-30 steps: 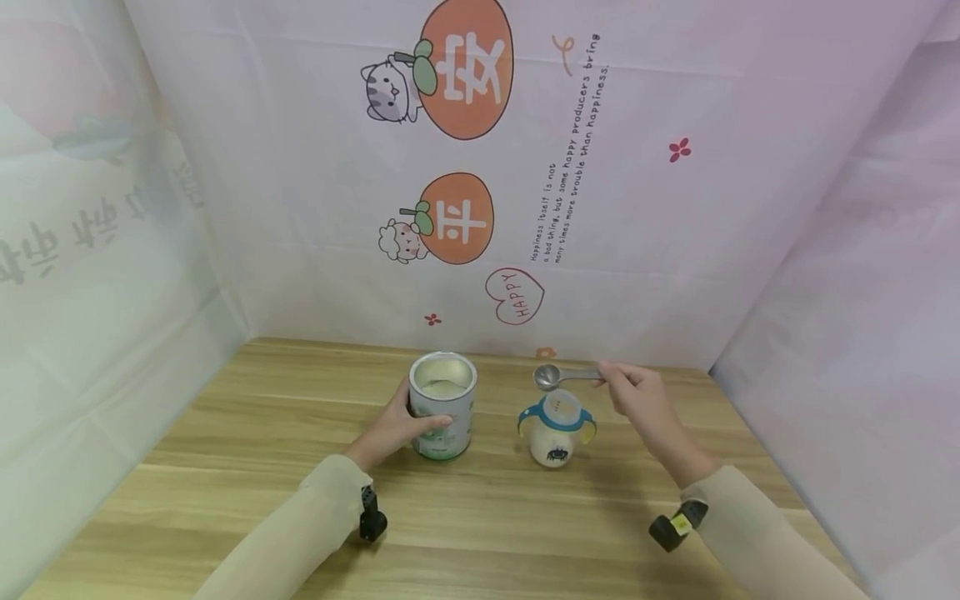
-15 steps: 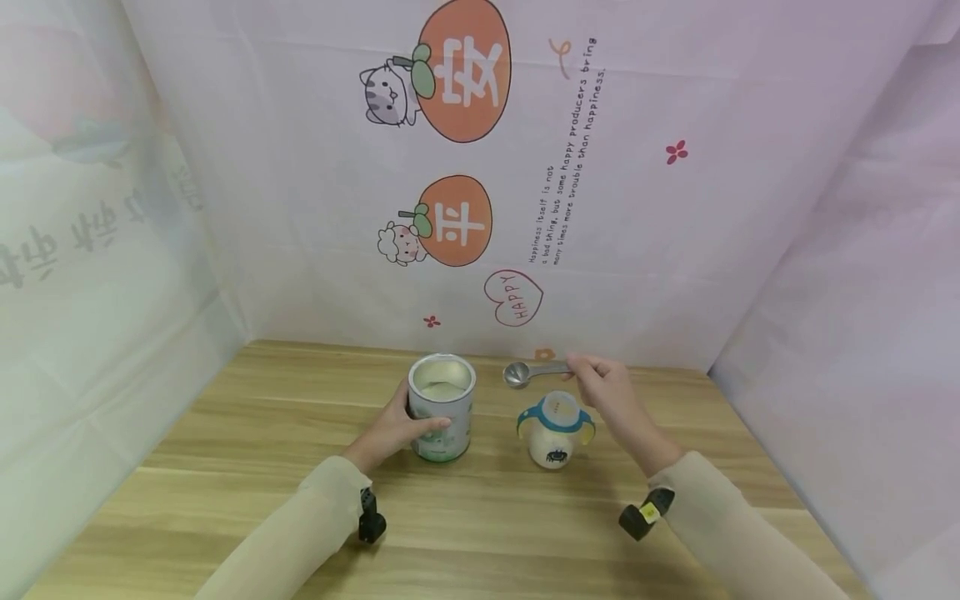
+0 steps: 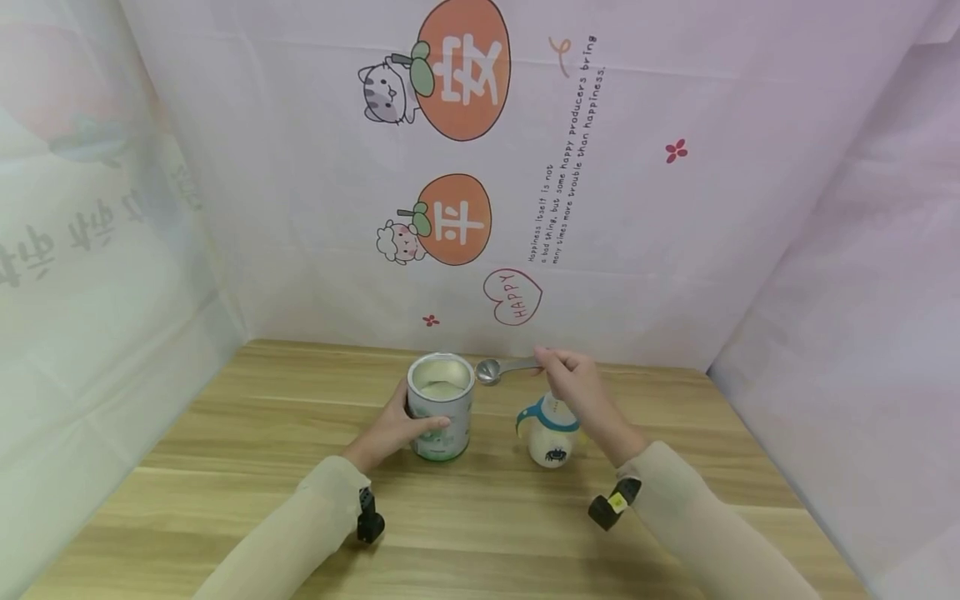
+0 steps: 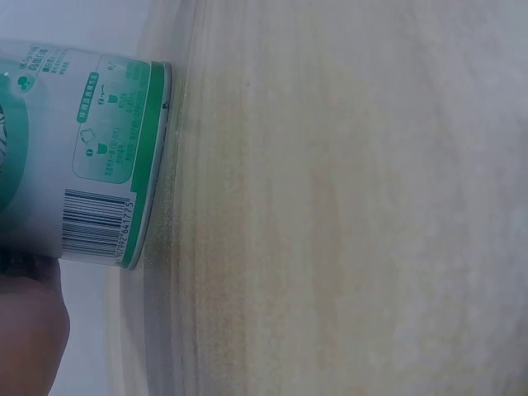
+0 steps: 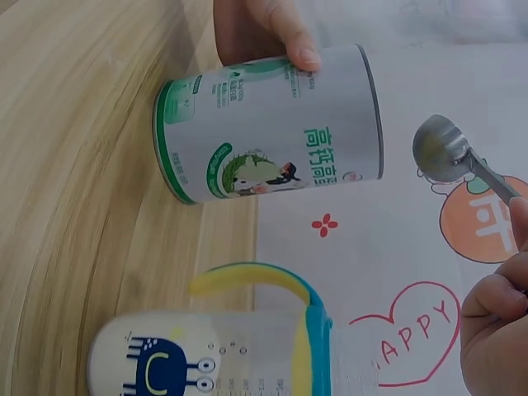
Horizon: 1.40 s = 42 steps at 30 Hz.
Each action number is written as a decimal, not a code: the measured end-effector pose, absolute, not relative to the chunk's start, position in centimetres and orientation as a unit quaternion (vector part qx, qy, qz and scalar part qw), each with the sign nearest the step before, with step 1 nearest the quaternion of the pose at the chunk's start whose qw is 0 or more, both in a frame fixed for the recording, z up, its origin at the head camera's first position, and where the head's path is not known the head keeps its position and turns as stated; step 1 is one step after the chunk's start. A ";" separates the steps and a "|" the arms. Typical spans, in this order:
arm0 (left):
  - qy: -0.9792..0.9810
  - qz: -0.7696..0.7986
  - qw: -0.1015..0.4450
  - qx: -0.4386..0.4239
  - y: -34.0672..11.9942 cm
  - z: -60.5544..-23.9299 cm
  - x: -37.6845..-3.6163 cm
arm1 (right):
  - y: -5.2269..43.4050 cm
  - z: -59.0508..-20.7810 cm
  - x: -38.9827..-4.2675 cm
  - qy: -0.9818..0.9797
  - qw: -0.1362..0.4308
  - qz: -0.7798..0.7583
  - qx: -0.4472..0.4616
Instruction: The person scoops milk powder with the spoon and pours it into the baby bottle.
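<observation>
My left hand point(image 3: 400, 427) grips the side of an open white-and-green milk powder can point(image 3: 442, 429), with pale powder visible inside. The can stands upright on the table. My right hand point(image 3: 581, 393) pinches the handle of a metal measuring spoon point(image 3: 489, 372), whose bowl is in the air just right of the can's rim. Below that hand stands a baby bottle point(image 3: 552, 446) with a blue collar and side handles; the hand hides its right part in the head view. In the right wrist view the bottle point(image 5: 247, 363) shows a blue cartoon print and pale contents.
The wooden table point(image 3: 465, 533) reaches back to a white printed cloth point(image 3: 322, 275) hanging behind the can. Further cloth sides point(image 3: 840, 350) stand at the left and right. A small black camera point(image 3: 615, 503) is strapped to each wrist.
My right hand has carried the measuring spoon leftward, from above the bottle to beside the can's rim. The left hand and can have stayed in place.
</observation>
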<state>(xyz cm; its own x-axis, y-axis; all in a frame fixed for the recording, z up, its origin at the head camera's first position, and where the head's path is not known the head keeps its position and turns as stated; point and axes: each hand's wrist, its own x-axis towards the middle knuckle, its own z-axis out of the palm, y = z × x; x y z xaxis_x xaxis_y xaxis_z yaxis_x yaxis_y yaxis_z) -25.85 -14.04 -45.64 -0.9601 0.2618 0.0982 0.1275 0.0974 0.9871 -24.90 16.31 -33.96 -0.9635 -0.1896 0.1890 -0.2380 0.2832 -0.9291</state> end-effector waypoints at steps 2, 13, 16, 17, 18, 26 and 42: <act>0.738 0.660 0.052 0.131 -14.1 -45.6 -25.9 | 15.9 -34.1 -25.1 -0.799 0.017 0.586 0.139; 0.744 0.654 0.053 0.123 -14.0 -45.4 -25.7 | 13.4 -34.5 -25.9 -0.793 0.004 0.589 0.158; 0.747 0.652 0.052 0.124 -14.0 -45.3 -25.7 | 12.7 -34.4 -26.0 -0.789 0.002 0.591 0.168; 0.748 0.650 0.052 0.120 -14.0 -45.4 -25.7 | 12.5 -34.4 -26.1 -0.789 0.004 0.591 0.168; 0.749 0.649 0.050 0.119 -14.1 -45.3 -25.7 | 12.2 -34.4 -26.2 -0.789 0.005 0.592 0.167; 0.750 0.648 0.050 0.123 -14.0 -45.3 -25.7 | 10.4 -35.0 -26.9 -0.785 0.013 0.597 0.167; 0.750 0.649 0.055 0.117 -14.0 -45.3 -25.8 | 7.9 -36.2 -27.8 -0.831 0.035 0.507 0.226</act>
<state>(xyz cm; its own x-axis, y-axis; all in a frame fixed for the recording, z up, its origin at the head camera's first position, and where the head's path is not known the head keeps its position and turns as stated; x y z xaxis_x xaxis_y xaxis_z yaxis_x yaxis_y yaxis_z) -25.83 -13.97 -45.32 -0.9663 0.2480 0.0693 0.1043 0.1308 0.9859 -27.82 7.91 -36.22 -0.8957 -0.3392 0.2875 -0.4107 0.3834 -0.8272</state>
